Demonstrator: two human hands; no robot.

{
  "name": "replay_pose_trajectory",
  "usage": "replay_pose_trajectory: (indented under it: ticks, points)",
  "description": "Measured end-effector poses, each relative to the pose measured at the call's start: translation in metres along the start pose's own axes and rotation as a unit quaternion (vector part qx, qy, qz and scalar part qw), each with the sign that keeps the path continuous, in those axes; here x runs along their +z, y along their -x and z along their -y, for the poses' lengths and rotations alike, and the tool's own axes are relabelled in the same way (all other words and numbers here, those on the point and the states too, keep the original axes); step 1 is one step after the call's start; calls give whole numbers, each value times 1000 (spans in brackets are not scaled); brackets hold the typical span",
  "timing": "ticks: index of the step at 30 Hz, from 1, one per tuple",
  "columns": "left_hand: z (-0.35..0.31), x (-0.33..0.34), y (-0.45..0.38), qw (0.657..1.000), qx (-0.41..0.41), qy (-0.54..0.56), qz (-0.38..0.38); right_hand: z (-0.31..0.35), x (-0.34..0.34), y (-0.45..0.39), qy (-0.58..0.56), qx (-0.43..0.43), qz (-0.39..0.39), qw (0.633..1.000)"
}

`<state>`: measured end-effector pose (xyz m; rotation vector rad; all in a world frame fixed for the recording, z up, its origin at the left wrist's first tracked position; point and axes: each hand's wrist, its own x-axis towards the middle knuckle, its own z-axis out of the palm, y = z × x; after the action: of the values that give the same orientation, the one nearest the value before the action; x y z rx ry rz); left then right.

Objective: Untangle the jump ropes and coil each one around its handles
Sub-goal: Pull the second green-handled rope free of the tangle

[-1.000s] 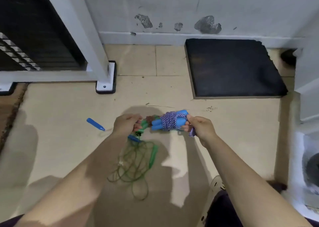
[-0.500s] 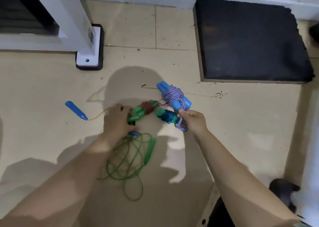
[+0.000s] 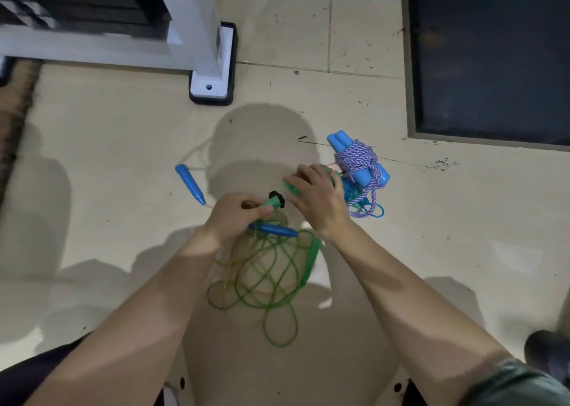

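A coiled rope bundle (image 3: pixel 357 162), purple-white cord wound round light blue handles, lies on the floor, touched by neither hand. My left hand (image 3: pixel 234 217) grips a green handle (image 3: pixel 271 203) with a black end. My right hand (image 3: pixel 317 195) reaches over another green handle (image 3: pixel 291 188) and a teal rope clump (image 3: pixel 354 194); its fingers look spread, and what lies under the palm is hidden. A loose green rope (image 3: pixel 262 279) lies tangled between my forearms. One dark blue handle (image 3: pixel 189 183) lies apart at the left, and a second dark blue handle (image 3: pixel 274 229) sits by my left hand.
A white post on a black-edged foot (image 3: pixel 211 87) stands at the back. A dark mat (image 3: pixel 490 60) covers the floor at the back right. A dark shoe (image 3: pixel 549 356) shows at the lower right. Tan floor surrounds the ropes.
My right hand has let go of the purple-white bundle, which now lies on the floor, and moved left over the green handle. My left hand now holds the black-ended green handle.
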<state>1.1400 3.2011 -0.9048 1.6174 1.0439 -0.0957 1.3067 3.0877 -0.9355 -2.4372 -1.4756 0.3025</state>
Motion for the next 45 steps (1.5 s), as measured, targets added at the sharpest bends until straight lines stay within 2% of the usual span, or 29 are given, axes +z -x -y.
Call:
replay_pose_trajectory:
  ticks: [6, 8, 9, 11, 12, 14, 16, 18, 21, 23, 25, 27, 31, 37, 39, 45]
  points:
    - [10, -14, -3, 994, -30, 101, 31, -9, -9, -8, 4, 34, 15, 999]
    - [7, -16, -2, 990, -34, 131, 31, -3, -13, -9, 10, 45, -3, 999]
    - [3, -17, -2, 989, -38, 143, 30, -2, -15, -9, -11, 42, -32, 999]
    - [-10, -17, 2, 982, -48, 182, 25, 7, -32, -7, -167, 62, -59, 982]
    - [-19, -18, 5, 977, -51, 205, 25, 17, -45, -3, -274, 102, -20, 956]
    - [-40, -18, 16, 968, -49, 243, 31, 38, -69, 7, -428, 164, 123, 880]
    - [-62, -17, 34, 963, -35, 265, 33, 55, -84, 23, -463, 139, 211, 850]
    - [-84, -18, 57, 966, -16, 258, 17, 68, -102, 40, -456, 118, 226, 853]
    - [-111, -28, 97, 967, 11, 249, -61, 84, -147, 61, -466, 135, 219, 846]
    - [-129, -39, 126, 959, 28, 261, -110, 95, -181, 73, -442, 125, 230, 858]
    - [-150, -51, 160, 954, 56, 267, -122, 109, -216, 86, -423, 106, 236, 868]
    - [-173, -63, 197, 957, 91, 250, -112, 127, -253, 100, -421, 98, 211, 877]
    - [-220, -92, 269, 964, 151, 195, -95, 156, -321, 135, -444, 54, 61, 892]
    - [-266, -113, 358, 960, 250, 88, -93, 181, -409, 175, -371, -85, -74, 922]
    - [-273, -114, 374, 957, 262, 99, -75, 183, -430, 186, -348, -114, -86, 926]
    - [-268, -102, 379, 950, 271, 147, -54, 175, -445, 201, -389, -97, -54, 915]
